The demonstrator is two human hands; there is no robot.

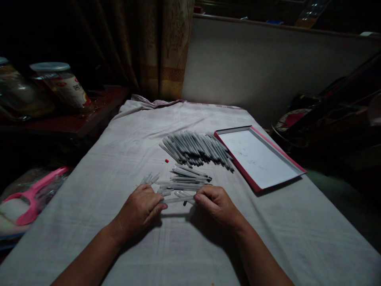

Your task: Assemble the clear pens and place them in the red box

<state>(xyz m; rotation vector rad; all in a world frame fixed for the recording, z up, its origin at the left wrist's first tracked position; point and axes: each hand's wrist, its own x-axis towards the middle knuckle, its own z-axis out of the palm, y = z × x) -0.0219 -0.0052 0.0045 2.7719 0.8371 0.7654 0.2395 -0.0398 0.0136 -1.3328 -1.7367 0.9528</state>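
Observation:
Both hands pinch one clear pen barrel (177,200) held level just above the cloth. My left hand (139,209) grips its left end with fingers curled. Its right end sits between the fingertips of my right hand (216,204). Just beyond my fingers lie a few loose pens (186,178) and clear barrels. Farther back, a big heap of several dark-tipped pens (198,148) is spread out. A tiny red cap (166,161) rests alone left of the heap.
A white cloth covers the table (119,159). A shallow red-rimmed box lid (258,158) lies right of the pens. Jars (64,85) stand on a dark shelf at far left, a pink plastic tool (35,192) below them. Bags are piled at right.

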